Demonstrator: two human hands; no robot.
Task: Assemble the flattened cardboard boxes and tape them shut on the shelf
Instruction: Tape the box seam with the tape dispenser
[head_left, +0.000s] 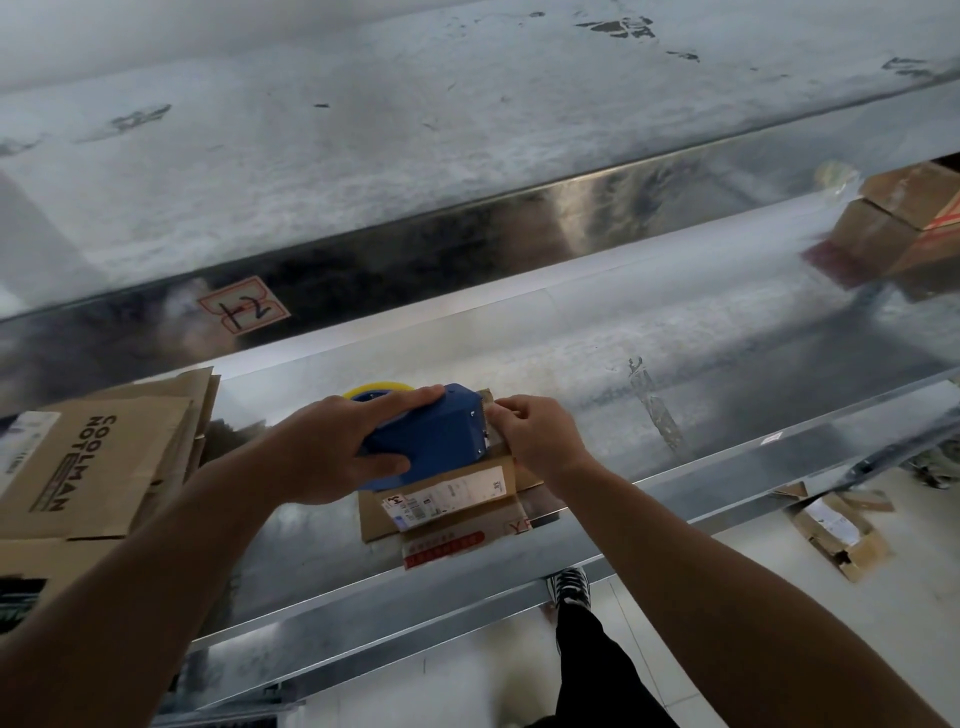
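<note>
Head view, taping step: both hands at the blue plastic tape dispenser (431, 439), which sits on top of the small brown cardboard box (457, 501).

I note the left hand (332, 449) grips the dispenser body, fingers over its top and thumb along the near side; yellowish tape roll (379, 389) shows at its far end; right hand (540, 436) has its fingers curled with the tips drawn together at the dispenser's toothed end, but I cannot tell whether any tape lies between them; the box, bearing a white shipping label, lies on the galvanised metal shelf (675, 395) near its front edge; stack of flattened cardboard boxes (93, 467) printed COOLMAN lies on the same shelf to the left, apart from the box; more brown boxes (904, 223) sit far right.
</note>
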